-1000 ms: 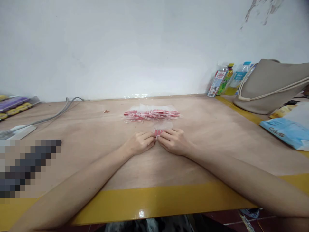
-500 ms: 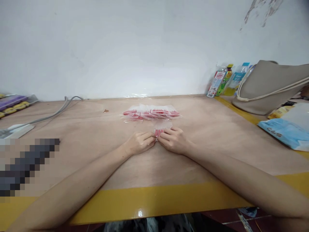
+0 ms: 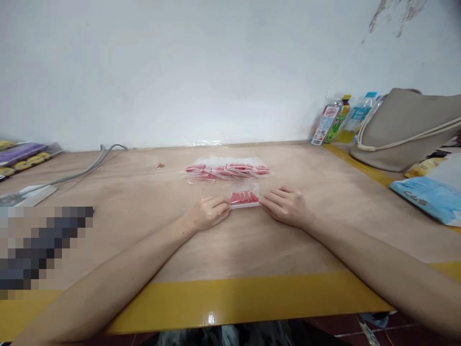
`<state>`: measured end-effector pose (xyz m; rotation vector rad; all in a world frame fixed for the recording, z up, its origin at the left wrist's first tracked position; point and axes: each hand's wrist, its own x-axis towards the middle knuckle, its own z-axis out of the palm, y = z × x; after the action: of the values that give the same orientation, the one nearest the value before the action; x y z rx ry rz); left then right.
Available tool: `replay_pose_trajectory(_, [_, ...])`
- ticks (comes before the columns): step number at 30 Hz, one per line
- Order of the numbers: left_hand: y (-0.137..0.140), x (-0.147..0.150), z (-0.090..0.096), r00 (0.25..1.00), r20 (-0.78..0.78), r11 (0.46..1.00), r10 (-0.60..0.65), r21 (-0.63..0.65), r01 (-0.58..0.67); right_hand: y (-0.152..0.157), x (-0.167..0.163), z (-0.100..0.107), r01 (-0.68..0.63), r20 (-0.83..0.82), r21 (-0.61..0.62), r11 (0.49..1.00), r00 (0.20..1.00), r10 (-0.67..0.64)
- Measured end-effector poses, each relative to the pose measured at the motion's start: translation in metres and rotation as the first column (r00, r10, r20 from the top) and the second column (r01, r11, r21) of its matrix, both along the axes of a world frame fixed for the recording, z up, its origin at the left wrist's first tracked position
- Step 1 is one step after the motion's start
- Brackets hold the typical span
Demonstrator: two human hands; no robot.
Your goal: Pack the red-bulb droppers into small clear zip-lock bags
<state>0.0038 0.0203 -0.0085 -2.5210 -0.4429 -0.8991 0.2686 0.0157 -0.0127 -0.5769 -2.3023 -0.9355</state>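
A small clear zip bag [image 3: 244, 196] with several red pieces inside lies on the table between my hands, its white zip edge facing me. My left hand [image 3: 211, 212] pinches the left end of that edge with closed fingers. At the opposite end, my right hand [image 3: 286, 206] has its fingers closed on the bag's right corner. Just beyond is a row of overlapping clear bags [image 3: 230, 169] with red contents.
Yellow tape [image 3: 223, 300] borders the wooden table [image 3: 180, 259]. To the right stand a grey handbag [image 3: 406, 129], a carton [image 3: 326, 125], bottles [image 3: 360, 117] and a blue package [image 3: 425, 199]. A grey cable [image 3: 81, 171] and purple-and-yellow packs [image 3: 23, 156] lie left.
My right hand has slid rightward along the zip edge to the bag's right end, uncovering the red pieces. My left hand keeps its hold at the left end.
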Motion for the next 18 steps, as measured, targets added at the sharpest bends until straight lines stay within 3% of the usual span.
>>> replay_pose_trajectory(8, [0.000, -0.002, -0.004, 0.999, 0.051, 1.000, 0.014, -0.015, -0.013, 0.000, -0.003, -0.001, 0.044, -0.090, -0.152, 0.987, 0.994, -0.059])
replay_pose_trajectory(13, [0.001, 0.000, -0.003, 0.996, 0.062, 0.998, -0.059, 0.017, 0.058, 0.002, -0.006, 0.000, 0.007, -0.120, -0.290, 0.957, 0.992, -0.043])
replay_pose_trajectory(16, [0.002, 0.002, -0.001, 0.993, 0.108, 0.993, -0.040, -0.102, 0.051, 0.008, 0.006, 0.013, -0.135, -0.103, -0.422, 0.897, 0.990, 0.101])
replay_pose_trajectory(18, [0.004, 0.002, 0.000, 0.988, 0.152, 0.979, 0.025, -0.203, 0.007, 0.012, 0.020, 0.028, -0.214, -0.151, -0.546, 0.810, 0.976, 0.157])
